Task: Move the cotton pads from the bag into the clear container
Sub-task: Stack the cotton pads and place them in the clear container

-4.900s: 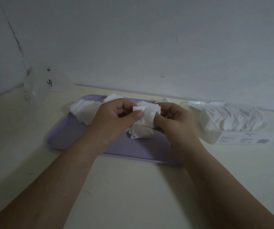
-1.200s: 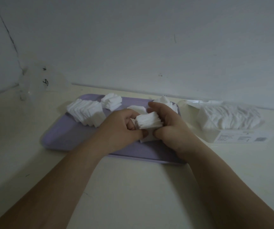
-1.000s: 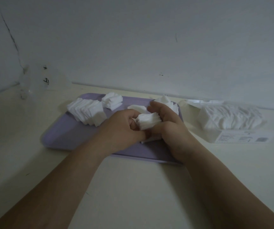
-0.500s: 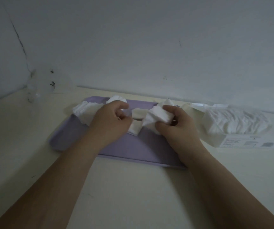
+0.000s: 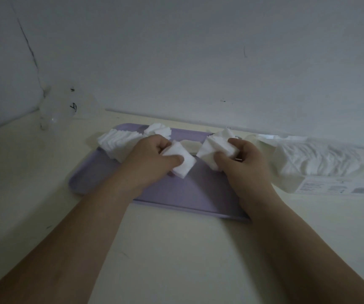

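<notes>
My left hand (image 5: pixel 152 159) pinches a small stack of white square cotton pads (image 5: pixel 180 161) over the purple tray (image 5: pixel 189 189). My right hand (image 5: pixel 240 163) grips a thicker, fanned stack of pads (image 5: pixel 215 150) just to the right of it. The two stacks are apart. More pads lie on the tray: a long fanned row (image 5: pixel 117 142) at its left end and a small pile (image 5: pixel 158 130) at the back. The clear bag of cotton pads (image 5: pixel 317 165) lies on its side at the right. A clear container (image 5: pixel 60 108) stands at the far left by the wall.
The cream tabletop (image 5: pixel 176 249) meets a grey-white wall (image 5: pixel 198 62) just behind the tray. The bag's printed label (image 5: pixel 330 187) faces forward. A dark crack runs down the wall above the clear container.
The single stack both hands held together has been split. My left hand now holds a small stack and my right hand a larger one, a little apart.
</notes>
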`<control>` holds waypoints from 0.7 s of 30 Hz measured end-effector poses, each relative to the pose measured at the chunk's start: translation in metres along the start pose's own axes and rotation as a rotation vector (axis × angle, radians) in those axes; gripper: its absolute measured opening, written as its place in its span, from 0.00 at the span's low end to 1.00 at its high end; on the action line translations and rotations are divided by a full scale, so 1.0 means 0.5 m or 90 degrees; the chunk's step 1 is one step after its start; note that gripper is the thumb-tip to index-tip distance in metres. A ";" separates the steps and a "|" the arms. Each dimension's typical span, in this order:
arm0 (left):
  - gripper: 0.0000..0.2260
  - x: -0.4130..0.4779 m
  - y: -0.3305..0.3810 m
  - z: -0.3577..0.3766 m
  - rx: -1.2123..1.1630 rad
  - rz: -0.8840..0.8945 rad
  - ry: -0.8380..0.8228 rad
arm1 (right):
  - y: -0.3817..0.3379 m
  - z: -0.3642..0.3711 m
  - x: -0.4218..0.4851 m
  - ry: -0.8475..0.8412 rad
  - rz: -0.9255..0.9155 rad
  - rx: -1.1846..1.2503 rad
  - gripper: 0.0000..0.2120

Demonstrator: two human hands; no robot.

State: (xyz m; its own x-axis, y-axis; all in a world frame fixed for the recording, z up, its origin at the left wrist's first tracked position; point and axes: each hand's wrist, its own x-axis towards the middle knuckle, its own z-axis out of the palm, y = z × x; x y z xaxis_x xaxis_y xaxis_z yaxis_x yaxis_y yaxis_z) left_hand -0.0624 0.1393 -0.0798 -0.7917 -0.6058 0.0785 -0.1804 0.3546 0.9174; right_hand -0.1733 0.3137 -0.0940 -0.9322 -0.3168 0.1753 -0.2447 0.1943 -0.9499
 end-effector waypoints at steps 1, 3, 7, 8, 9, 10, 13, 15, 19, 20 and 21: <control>0.09 -0.002 0.007 -0.002 -0.099 -0.015 -0.019 | 0.002 0.001 0.002 -0.001 0.002 0.003 0.23; 0.10 -0.006 0.018 -0.003 -0.244 -0.042 -0.084 | 0.006 0.002 0.003 -0.014 0.010 0.021 0.25; 0.06 -0.015 0.017 0.012 -0.273 -0.017 -0.127 | 0.011 0.002 0.006 -0.067 0.027 0.087 0.29; 0.06 -0.016 0.014 0.018 -0.255 -0.011 -0.117 | 0.012 0.002 0.007 -0.080 0.031 0.104 0.29; 0.06 -0.016 0.011 0.022 -0.240 -0.009 -0.104 | 0.014 0.003 0.008 -0.092 0.032 0.120 0.27; 0.06 -0.015 0.009 0.025 -0.232 -0.012 -0.090 | 0.013 0.005 0.008 -0.101 0.030 0.131 0.24; 0.07 -0.012 0.004 0.031 -0.218 -0.013 -0.053 | 0.014 0.008 0.005 -0.115 0.009 0.130 0.19; 0.07 -0.013 0.004 0.034 -0.197 0.000 -0.039 | 0.016 0.007 0.007 -0.119 0.002 0.132 0.19; 0.08 -0.017 0.003 0.037 -0.143 0.030 -0.010 | 0.018 0.007 0.009 -0.127 -0.015 0.104 0.24; 0.08 -0.017 0.002 0.038 -0.136 0.034 -0.004 | 0.019 0.007 0.009 -0.131 -0.019 0.096 0.25; 0.08 -0.017 0.001 0.039 -0.133 0.038 0.000 | 0.019 0.008 0.010 -0.140 -0.019 0.099 0.25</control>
State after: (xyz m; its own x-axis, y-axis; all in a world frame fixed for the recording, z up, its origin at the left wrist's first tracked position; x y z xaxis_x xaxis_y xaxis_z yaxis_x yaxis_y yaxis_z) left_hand -0.0674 0.1586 -0.0877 -0.7972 -0.5884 0.1353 -0.0079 0.2342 0.9722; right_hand -0.1794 0.3104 -0.1032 -0.8409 -0.5170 0.1602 -0.2120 0.0424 -0.9763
